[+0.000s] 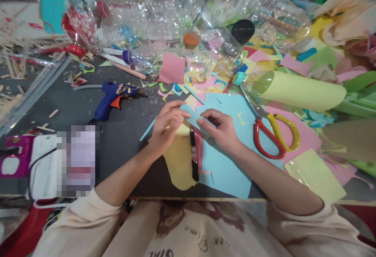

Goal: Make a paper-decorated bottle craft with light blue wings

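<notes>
I see a small light-blue paper strip (194,117) held just above the desk (126,143), in the middle of the view and pinched at both ends. The left hand (167,128) grips its left end between thumb and fingers. The right hand (221,128) grips the right end the same way, so both hands are closed on it.

Directly under the strip a black marker (193,155) lies pointing toward me. It rests partly on a yellow paper cutout (179,167), beside a large blue sheet (227,167) that the right wrist lies over. Just right of the right hand lie scissors (274,135) with one red and one yellow handle, blades pointing away.

Farther left, a blue glue gun (113,97) lies on bare desk. Beyond the scissors lies a rolled pale-green sheet (302,92). Clear plastic bottles (164,14) crowd the far edge among coloured scraps.
</notes>
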`<state>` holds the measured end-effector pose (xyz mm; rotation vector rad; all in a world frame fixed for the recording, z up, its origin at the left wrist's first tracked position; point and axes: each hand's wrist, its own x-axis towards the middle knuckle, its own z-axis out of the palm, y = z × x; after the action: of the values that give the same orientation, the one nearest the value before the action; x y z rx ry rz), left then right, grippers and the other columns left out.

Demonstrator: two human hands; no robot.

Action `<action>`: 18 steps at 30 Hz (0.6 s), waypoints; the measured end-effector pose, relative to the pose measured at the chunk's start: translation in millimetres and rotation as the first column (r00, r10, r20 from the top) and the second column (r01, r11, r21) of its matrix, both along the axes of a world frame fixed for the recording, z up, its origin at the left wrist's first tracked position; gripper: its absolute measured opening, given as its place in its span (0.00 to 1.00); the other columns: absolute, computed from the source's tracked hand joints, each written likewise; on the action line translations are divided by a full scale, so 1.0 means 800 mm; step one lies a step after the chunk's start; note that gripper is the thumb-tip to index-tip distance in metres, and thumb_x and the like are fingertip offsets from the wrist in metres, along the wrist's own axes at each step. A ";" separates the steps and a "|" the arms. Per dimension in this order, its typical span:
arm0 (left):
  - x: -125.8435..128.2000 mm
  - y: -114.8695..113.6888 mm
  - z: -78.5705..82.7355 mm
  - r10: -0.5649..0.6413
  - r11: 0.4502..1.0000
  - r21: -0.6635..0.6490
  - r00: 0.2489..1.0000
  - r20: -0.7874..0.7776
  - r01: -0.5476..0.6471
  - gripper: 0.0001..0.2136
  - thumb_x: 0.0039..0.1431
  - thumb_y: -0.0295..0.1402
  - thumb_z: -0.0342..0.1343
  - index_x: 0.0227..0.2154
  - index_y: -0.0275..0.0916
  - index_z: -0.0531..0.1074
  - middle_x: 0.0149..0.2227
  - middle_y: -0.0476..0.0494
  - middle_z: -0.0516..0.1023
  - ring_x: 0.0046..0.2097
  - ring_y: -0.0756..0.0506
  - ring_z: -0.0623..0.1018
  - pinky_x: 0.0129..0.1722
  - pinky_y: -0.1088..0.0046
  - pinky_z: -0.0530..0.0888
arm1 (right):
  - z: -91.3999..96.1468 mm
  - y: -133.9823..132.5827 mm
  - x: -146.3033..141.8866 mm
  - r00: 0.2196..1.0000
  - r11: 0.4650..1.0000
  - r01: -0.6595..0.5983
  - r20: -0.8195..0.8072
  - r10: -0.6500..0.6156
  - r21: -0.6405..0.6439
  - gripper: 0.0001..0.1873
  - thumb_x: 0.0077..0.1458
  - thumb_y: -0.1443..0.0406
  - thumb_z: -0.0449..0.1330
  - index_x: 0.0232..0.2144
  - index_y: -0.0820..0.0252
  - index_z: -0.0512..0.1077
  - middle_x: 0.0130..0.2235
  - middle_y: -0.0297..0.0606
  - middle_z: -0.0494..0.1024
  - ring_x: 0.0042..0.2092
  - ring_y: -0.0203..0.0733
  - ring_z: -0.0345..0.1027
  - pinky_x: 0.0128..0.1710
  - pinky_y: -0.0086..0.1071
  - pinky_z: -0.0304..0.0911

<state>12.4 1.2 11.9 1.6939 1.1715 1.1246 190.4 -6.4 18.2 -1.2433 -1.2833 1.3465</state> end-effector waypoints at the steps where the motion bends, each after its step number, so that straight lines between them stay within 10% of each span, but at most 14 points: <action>1: -0.002 0.000 0.000 -0.044 0.999 0.016 0.999 -0.010 0.044 0.20 0.65 0.51 0.47 0.38 0.43 0.78 0.52 0.39 0.76 0.55 0.41 0.75 0.55 0.61 0.73 | 0.000 0.000 0.000 1.000 1.000 -0.001 0.001 0.001 0.007 0.20 0.49 0.47 0.65 0.24 0.57 0.70 0.23 0.30 0.70 0.26 0.34 0.61 0.28 0.32 0.61; 5: -0.006 -0.001 -0.002 -0.104 0.994 0.026 0.995 -0.008 0.104 0.26 0.64 0.55 0.45 0.54 0.44 0.71 0.62 0.37 0.69 0.64 0.38 0.68 0.61 0.56 0.68 | -0.001 0.001 0.000 1.000 1.000 0.005 -0.021 -0.004 0.007 0.22 0.49 0.45 0.64 0.24 0.57 0.70 0.24 0.31 0.71 0.27 0.35 0.62 0.29 0.33 0.63; 9: -0.005 0.001 -0.004 -0.068 0.998 -0.009 0.998 -0.003 0.068 0.24 0.64 0.55 0.45 0.49 0.43 0.74 0.58 0.38 0.72 0.61 0.39 0.70 0.59 0.56 0.70 | -0.001 0.001 0.001 0.999 0.999 0.027 -0.044 -0.028 -0.018 0.23 0.46 0.44 0.65 0.23 0.56 0.70 0.24 0.31 0.71 0.26 0.35 0.62 0.29 0.33 0.63; 18: 0.007 0.002 -0.009 0.158 0.982 -0.135 0.961 0.229 -0.130 0.13 0.52 0.38 0.64 0.38 0.42 0.70 0.32 0.50 0.74 0.33 0.52 0.76 0.34 0.77 0.75 | 0.002 0.001 0.000 0.999 0.999 0.011 -0.037 -0.013 -0.035 0.22 0.46 0.46 0.66 0.23 0.57 0.70 0.23 0.30 0.70 0.26 0.34 0.61 0.29 0.33 0.62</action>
<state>17.8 3.1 5.1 1.3586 1.1970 1.2827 190.6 -5.6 19.4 -1.2420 -1.2299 1.3820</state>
